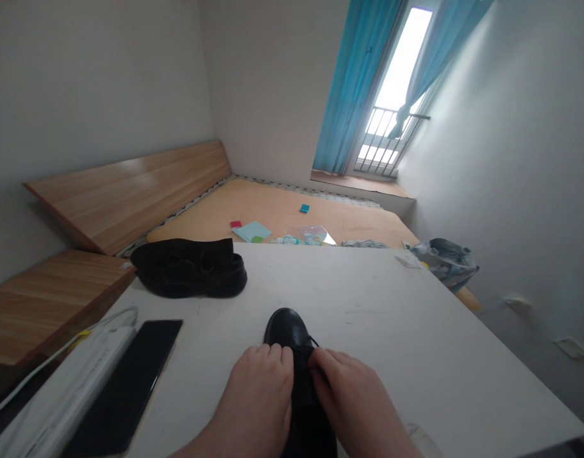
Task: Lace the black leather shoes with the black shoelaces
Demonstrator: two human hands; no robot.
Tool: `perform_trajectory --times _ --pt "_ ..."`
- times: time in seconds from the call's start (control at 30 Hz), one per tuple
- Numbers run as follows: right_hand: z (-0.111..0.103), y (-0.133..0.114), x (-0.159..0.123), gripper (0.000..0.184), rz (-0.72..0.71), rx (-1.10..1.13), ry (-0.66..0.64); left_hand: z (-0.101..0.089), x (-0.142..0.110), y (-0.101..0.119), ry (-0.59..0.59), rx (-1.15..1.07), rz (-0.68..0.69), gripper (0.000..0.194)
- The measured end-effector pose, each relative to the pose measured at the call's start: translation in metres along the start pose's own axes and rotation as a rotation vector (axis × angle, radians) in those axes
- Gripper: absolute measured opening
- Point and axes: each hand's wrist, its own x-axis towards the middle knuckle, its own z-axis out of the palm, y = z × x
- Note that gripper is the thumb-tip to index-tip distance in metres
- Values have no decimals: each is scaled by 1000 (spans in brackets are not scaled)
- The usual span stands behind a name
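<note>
A black shoe point(286, 327) lies on the white table in front of me, its rounded toe pointing away. My left hand point(261, 397) is closed against the shoe's left side at the lacing, knuckles up; whatever its curled fingers hold is hidden. On the other side, my right hand point(352, 394) pinches at the lacing, where a thin black shoelace point(313, 341) arches out to the fingertips. The heel end of this shoe runs out of view at the bottom. A second black shoe point(191, 280) rests sideways at the table's far left.
At the left of the white table point(349, 286) lie a dark-screened phone point(130, 381) and a white power strip point(82, 388) with a cable. Beyond the table is a bed point(273, 197) with small packets on it. A bag point(447, 261) sits by the far right corner.
</note>
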Motion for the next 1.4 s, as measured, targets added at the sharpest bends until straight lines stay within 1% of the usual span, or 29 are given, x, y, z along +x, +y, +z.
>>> perform_trajectory --times 0.1,0.2,0.3,0.4,0.5,0.6,0.67,0.7,0.77,0.83,0.9,0.93,1.0,1.03,1.1,1.17,1.2,1.23,1.33,1.4 --pt "4 0 -1 21 14 39 35 2 1 2 -9 39 -40 40" --pt "7 1 -4 20 17 69 60 2 2 6 -27 70 -46 44" --pt "7 2 -6 19 10 71 73 1 1 10 -18 106 -70 50" --pt "8 2 -7 18 17 72 82 4 1 15 25 159 -100 54" --pt "10 1 -7 19 31 85 82 9 2 14 64 188 -97 51" --pt "9 -2 -7 18 6 72 127 10 1 9 168 168 -65 45" --pt "2 -4 -6 16 -37 128 195 5 -1 5 259 88 -2 40" --pt "-4 -5 -6 16 -56 198 230 -1 -3 2 299 11 45 36" --pt "-21 -7 -4 14 -66 394 289 -15 -9 -2 368 -224 163 24" --pt "-41 -9 -3 11 -63 575 367 -31 -16 -8 480 -474 260 13" --pt "-60 -14 -4 10 -82 691 470 -43 -23 -13 660 -625 302 9" --pt "-68 -18 -4 13 -107 734 516 -47 -27 -16 736 -680 326 10" --pt "-80 -27 -5 22 -164 803 561 -51 -31 -20 833 -787 377 14" --pt "-84 -32 -6 25 -197 831 559 -51 -32 -20 853 -842 397 17" --pt "-86 -42 -4 31 -258 875 533 -49 -32 -20 856 -930 452 21" --pt "-83 -50 0 35 -306 905 518 -47 -31 -17 822 -982 488 22" --pt "-80 -52 3 37 -314 920 522 -46 -29 -16 801 -999 486 22" --pt "-77 -53 5 38 -305 934 530 -46 -28 -15 785 -1016 460 19" --pt "-67 -51 13 39 -235 960 545 -46 -22 -13 757 -1039 313 10" --pt "-60 -48 16 39 -203 950 549 -47 -17 -13 717 -1038 263 7"
